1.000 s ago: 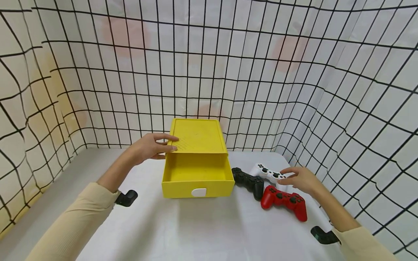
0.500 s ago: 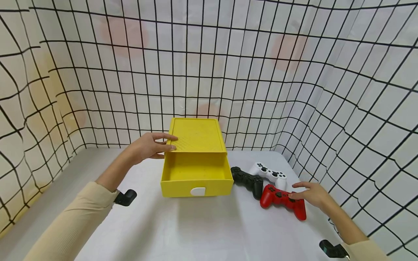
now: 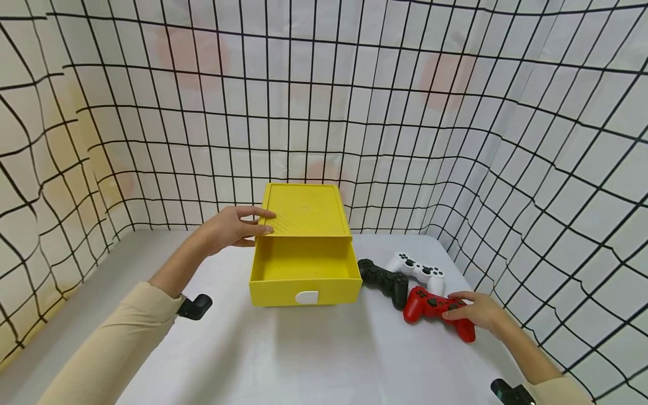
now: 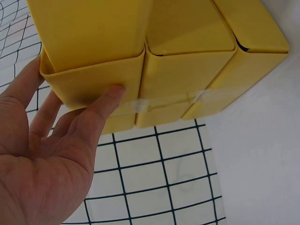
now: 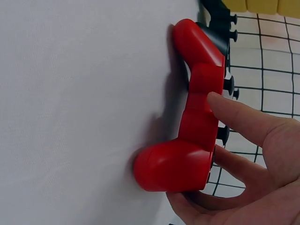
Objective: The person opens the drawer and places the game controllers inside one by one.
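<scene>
My left hand (image 3: 228,229) rests on the left edge of a yellow drawer box (image 3: 306,209). Two of its fingertips lie on the top, and in the left wrist view a finger (image 4: 110,96) presses the side wall. The box's top drawer (image 3: 306,292), with a white pull tab, is slid out toward me. On the right, my right hand (image 3: 481,310) grips the right end of a red game controller (image 3: 430,306). The right wrist view shows the thumb against the controller's near face and the other fingers behind it. The controller appears to be on the table.
A black game controller (image 3: 385,283) lies against the box's right side, touching or very near the red one. Behind them is a white game controller (image 3: 419,270). Black grid panels (image 3: 314,135) with white sheeting enclose the white table (image 3: 314,360) at back and sides.
My right hand has come away from the white controller, moved toward me and closed its thumb and fingers about the red controller. My left hand has stayed on the box.
</scene>
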### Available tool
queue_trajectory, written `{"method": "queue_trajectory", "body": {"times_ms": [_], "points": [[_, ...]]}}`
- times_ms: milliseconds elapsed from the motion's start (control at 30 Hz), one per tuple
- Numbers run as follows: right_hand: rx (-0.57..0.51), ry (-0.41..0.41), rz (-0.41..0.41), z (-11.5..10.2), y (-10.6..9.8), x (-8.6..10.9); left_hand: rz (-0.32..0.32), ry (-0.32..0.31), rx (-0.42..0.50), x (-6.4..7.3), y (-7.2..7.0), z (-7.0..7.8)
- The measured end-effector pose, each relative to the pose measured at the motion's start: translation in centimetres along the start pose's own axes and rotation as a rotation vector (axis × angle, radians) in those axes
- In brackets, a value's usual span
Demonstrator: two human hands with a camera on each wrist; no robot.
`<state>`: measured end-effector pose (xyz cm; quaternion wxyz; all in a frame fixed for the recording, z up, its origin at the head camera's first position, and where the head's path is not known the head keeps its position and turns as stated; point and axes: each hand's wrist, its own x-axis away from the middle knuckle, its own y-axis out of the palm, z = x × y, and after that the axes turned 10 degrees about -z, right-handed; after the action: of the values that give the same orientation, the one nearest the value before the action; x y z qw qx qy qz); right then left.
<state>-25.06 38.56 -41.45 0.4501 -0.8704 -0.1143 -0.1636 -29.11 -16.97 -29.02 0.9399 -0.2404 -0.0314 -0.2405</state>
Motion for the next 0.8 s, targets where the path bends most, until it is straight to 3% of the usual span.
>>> {"method": "queue_trajectory", "body": {"times_ms": [500,800], "points": [[0.052,0.018,0.071,-0.2,0.2,0.2,-0.003,0.006,0.013,0.1,0.0,-0.2],[0.121,0.006,0.074,-1.9,-1.9,1.5,0.0,-0.001,-0.004,0.0,-0.1,0.0]]}}
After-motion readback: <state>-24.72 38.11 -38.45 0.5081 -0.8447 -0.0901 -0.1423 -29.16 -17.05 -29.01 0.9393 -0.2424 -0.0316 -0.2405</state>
